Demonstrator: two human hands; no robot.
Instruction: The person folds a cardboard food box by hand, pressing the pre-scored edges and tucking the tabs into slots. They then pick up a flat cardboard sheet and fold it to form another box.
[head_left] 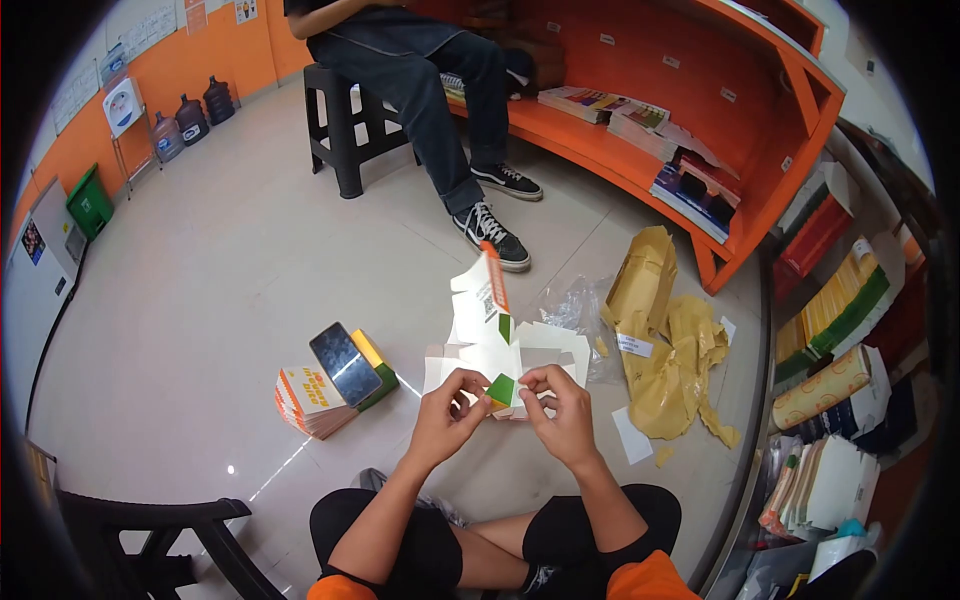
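My left hand pinches the left side of a small green-and-yellow panel on a printed paper box. On the panel's right side, the fingers of my right hand are closed on the same box. White flaps spread out beyond my hands, and one part with an orange edge stands up at the far end. To the left on the floor lies a stack of flat printed cartons. A smartphone rests on it, beside a yellow-and-green box edge.
Torn brown wrapping paper and clear plastic lie to the right. A seated person is on a black stool ahead. An orange shelf holds magazines; another black stool stands at lower left.
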